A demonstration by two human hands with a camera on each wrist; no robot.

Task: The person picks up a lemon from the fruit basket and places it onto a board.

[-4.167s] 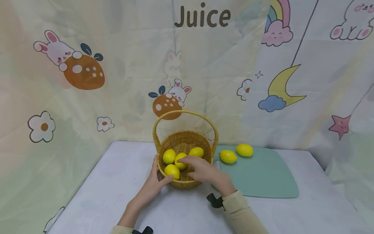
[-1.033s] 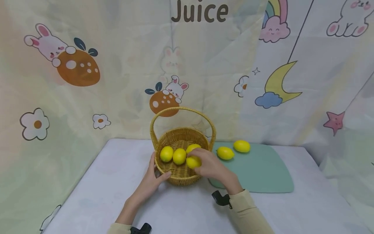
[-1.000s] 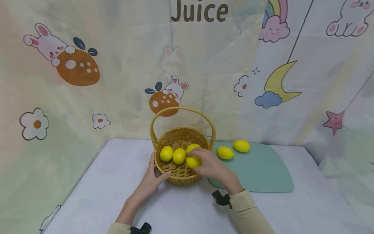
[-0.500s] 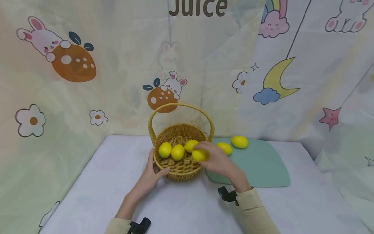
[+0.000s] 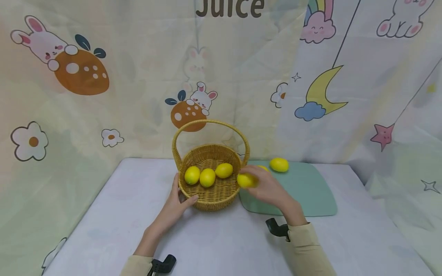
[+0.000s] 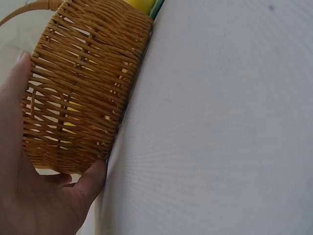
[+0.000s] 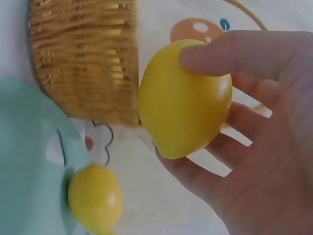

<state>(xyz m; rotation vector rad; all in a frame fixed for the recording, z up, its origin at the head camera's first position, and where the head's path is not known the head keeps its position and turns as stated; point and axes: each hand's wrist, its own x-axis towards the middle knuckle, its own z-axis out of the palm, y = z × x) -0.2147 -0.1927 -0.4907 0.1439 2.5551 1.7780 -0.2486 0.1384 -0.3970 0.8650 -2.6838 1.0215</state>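
My left hand (image 5: 175, 203) grips the left side of a wicker basket (image 5: 215, 206), its thumb near the front rim; in the left wrist view the fingers lie against the woven wall (image 6: 93, 83). Three lemons rest inside: one at the left (image 5: 192, 175), a middle lemon (image 5: 207, 178) and a right lemon (image 5: 224, 170). Just outside the basket's right rim, my right hand (image 5: 267, 188) holds another lemon (image 5: 246, 181). The right wrist view has that lemon (image 7: 181, 103) pinched between thumb and fingers, up off the table.
A green cutting board (image 5: 304, 191) lies right of the basket. Near its back edge sits a lemon (image 5: 279, 164); a second lemon (image 5: 263, 168) is mostly hidden behind my right hand. The basket's tall handle (image 5: 210, 121) arches upward. A printed cloth hangs behind the white table.
My right hand has taken a lemon from among those in the basket and carried it right, past the rim. My left hand keeps its hold on the basket. The head view has tilted slightly down.
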